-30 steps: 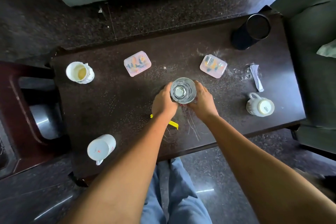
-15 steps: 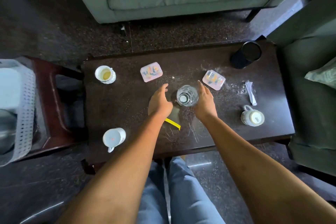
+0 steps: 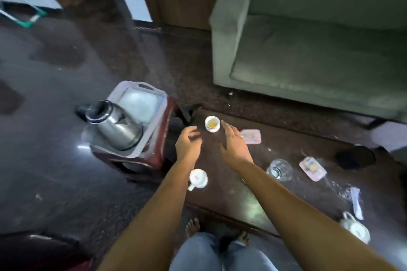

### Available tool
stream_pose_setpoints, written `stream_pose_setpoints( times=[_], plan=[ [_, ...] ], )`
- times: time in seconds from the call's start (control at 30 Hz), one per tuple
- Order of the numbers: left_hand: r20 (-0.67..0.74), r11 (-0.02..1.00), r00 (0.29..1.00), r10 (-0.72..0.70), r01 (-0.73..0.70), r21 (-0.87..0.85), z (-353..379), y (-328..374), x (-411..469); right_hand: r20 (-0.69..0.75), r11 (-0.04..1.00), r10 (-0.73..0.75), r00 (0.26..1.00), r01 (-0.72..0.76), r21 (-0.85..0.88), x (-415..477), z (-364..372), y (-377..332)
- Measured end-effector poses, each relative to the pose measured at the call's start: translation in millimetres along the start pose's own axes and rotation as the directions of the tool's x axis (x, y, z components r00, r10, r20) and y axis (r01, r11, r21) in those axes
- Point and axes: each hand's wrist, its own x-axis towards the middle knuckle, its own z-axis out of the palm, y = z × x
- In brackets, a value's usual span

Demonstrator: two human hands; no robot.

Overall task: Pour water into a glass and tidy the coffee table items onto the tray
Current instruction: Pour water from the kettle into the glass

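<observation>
A clear glass [image 3: 279, 169] stands on the dark coffee table [image 3: 242, 196], right of my arms. My left hand [image 3: 189, 142] and my right hand [image 3: 234, 144] hover empty over the table's left end, fingers loosely spread, near a white cup [image 3: 212, 124] holding yellowish liquid. A steel kettle [image 3: 114, 125] sits in a white lattice tray [image 3: 152, 127] on a reddish stool [image 3: 141, 160] left of the table. A white cup [image 3: 198, 178] lies beside my left forearm. Two pink coasters [image 3: 251, 136] [image 3: 312, 168] lie on the table.
A black cylinder [image 3: 354, 157] lies at the table's far right. A white wrapper [image 3: 356, 202] and another white cup [image 3: 357, 229] sit near the right front edge. A grey-green sofa [image 3: 308, 50] stands behind the table. Dark glossy floor spreads to the left.
Both hands have let go of the glass and moved left toward the cup with yellowish liquid. The view swung left, bringing the kettle and tray into sight.
</observation>
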Motion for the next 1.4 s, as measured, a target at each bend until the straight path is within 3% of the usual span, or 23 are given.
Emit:
stream_pose_setpoints(
  times=[0.27,0.5,0.7,0.8,0.93,1.03,1.13,1.4],
  plan=[
    [-0.194,0.978,0.976,-0.098,0.059,-0.199,-123,-10,18,0.108,0.991,-0.130,0.986,0.127,0.034,23,54,-86],
    [-0.302,0.969,0.936,-0.183,0.119,-0.218,-213,-35,88,0.130,0.996,-0.077,0.988,0.081,-0.026,59,119,-135],
    [-0.240,0.936,0.928,-0.284,0.213,-0.282,-303,-55,172,0.008,0.990,0.121,0.993,-0.122,0.071,98,193,-196],
    [-0.118,0.894,0.932,-0.343,0.286,-0.345,-333,-56,206,0.025,0.954,0.236,0.971,-0.236,0.185,115,227,-224],
    [0.051,0.867,0.908,-0.416,0.413,-0.278,-343,-56,236,-0.016,0.826,0.482,0.876,-0.448,0.343,132,250,-232],
    [0.158,0.838,0.895,-0.418,0.447,-0.314,-341,-62,247,-0.056,0.757,0.588,0.807,-0.525,0.390,138,255,-227],
    [0.195,0.811,0.892,-0.408,0.452,-0.371,-336,-66,255,-0.078,0.714,0.645,0.760,-0.563,0.416,141,260,-224],
    [0.272,0.813,0.921,-0.280,0.378,-0.442,-324,-66,278,-0.072,0.692,0.661,0.747,-0.569,0.445,152,261,-220]
  ],
)
